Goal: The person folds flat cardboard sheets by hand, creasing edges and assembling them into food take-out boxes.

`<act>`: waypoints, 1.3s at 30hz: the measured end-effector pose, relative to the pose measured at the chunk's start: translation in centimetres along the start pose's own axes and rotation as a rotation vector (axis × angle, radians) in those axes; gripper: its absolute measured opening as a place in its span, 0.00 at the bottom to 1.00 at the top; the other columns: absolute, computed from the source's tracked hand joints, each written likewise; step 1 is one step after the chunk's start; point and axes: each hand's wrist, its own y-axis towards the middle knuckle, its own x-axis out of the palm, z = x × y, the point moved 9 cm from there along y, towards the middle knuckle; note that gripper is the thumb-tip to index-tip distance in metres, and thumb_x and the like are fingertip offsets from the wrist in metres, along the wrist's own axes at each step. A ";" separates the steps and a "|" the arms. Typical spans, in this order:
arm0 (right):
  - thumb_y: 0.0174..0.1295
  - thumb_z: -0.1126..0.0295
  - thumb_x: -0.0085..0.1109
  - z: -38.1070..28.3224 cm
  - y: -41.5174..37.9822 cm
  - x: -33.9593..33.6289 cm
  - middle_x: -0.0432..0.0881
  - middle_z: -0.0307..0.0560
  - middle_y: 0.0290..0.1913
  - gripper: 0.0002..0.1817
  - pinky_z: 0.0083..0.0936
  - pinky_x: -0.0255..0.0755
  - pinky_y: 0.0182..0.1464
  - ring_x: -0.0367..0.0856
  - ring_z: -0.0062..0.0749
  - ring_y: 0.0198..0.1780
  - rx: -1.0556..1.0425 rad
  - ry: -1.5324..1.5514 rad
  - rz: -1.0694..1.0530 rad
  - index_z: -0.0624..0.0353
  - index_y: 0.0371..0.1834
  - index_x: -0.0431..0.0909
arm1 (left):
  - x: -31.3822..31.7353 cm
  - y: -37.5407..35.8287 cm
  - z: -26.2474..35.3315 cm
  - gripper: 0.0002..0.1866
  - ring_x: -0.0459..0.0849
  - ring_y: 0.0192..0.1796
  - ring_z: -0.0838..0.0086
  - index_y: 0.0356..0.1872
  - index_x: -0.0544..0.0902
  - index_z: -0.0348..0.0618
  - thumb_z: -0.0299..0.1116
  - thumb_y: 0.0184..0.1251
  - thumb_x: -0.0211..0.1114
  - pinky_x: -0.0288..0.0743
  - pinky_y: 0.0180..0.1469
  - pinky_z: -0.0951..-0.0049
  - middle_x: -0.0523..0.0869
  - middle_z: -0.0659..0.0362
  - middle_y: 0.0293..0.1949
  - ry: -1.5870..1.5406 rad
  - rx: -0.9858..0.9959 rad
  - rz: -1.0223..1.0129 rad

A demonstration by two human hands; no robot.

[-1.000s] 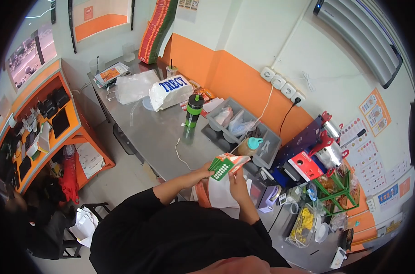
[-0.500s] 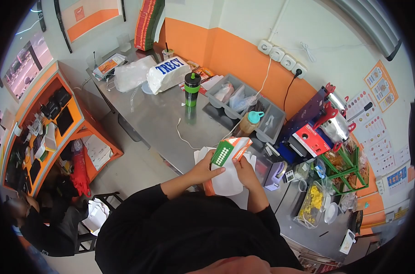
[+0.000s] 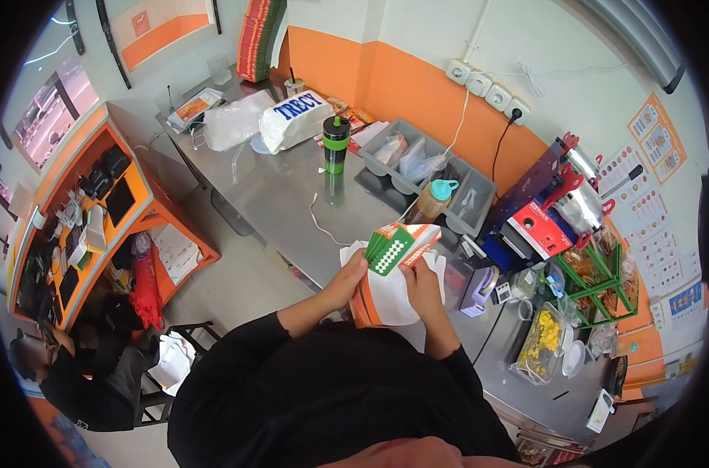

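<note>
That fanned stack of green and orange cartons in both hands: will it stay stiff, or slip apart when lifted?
The carton stack looks like flat printed card, so probably light and fairly stiff. It is already fanned between the left hand and right hand, so sheets may slide apart under a loose grip. The glossy print hints at slipperiness.

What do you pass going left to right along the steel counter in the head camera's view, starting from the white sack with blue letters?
White sack → green-banded bottle → grey divided tray → teal-capped sauce bottle → red and blue machine → green wire rack.
</note>
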 end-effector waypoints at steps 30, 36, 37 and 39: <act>0.74 0.57 0.51 12.5 -0.3 0.4 0.73 0.49 0.60 0.23 0.35 0.77 0.55 0.75 0.35 0.59 0.344 0.530 0.040 0.55 0.66 0.64 | -15.0 5.7 -8.9 0.31 0.82 0.41 0.77 0.61 0.70 0.36 0.57 0.76 0.50 0.79 0.40 0.72 0.84 0.58 0.42 0.412 -0.401 0.261; 0.64 0.58 0.61 22.1 -7.4 -3.0 0.75 0.59 0.56 0.25 0.43 0.73 0.57 0.77 0.54 0.55 0.438 -0.419 0.261 0.64 0.57 0.71 | -22.1 11.7 -10.5 0.34 0.85 0.35 0.73 0.62 0.69 0.37 0.60 0.73 0.53 0.77 0.28 0.74 0.84 0.56 0.39 0.192 -0.399 0.381; 0.62 0.59 0.62 23.0 -8.6 -2.6 0.74 0.61 0.56 0.26 0.45 0.72 0.58 0.76 0.57 0.55 0.530 -0.464 0.259 0.65 0.57 0.71 | -23.8 12.5 -12.3 0.34 0.85 0.35 0.73 0.62 0.69 0.37 0.60 0.73 0.53 0.77 0.28 0.74 0.84 0.56 0.39 0.196 -0.407 0.363; 0.61 0.60 0.62 23.6 -9.6 -2.6 0.74 0.63 0.56 0.27 0.47 0.70 0.58 0.75 0.60 0.55 0.633 -0.509 0.269 0.66 0.57 0.71 | -28.1 14.2 -13.6 0.36 0.86 0.42 0.59 0.64 0.66 0.32 0.56 0.71 0.57 0.81 0.38 0.62 0.83 0.46 0.45 0.397 -0.077 0.500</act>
